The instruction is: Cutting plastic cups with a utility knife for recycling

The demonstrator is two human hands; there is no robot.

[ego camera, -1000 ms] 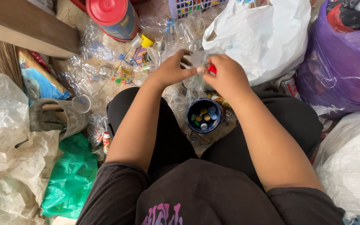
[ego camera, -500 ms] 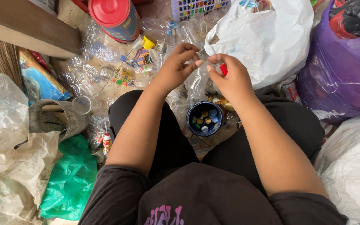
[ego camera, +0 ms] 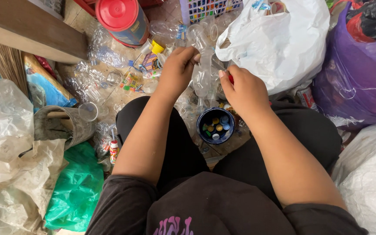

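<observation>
Two hands meet over a clear plastic bottle (ego camera: 204, 76) held above the person's lap. The left hand (ego camera: 177, 69) has its grip clamped on the bottle's upper part; the right hand (ego camera: 242, 89) has its fingers pinched together on something small and red at the bottle's right side. Just below, near the knees, sits a dark blue cup (ego camera: 215, 126) of coloured caps. A white bag (ego camera: 279, 43) lies far right.

Bottle (ego camera: 204, 78) between both hands, above bowl (ego camera: 215, 126) (caps inside)
</observation>
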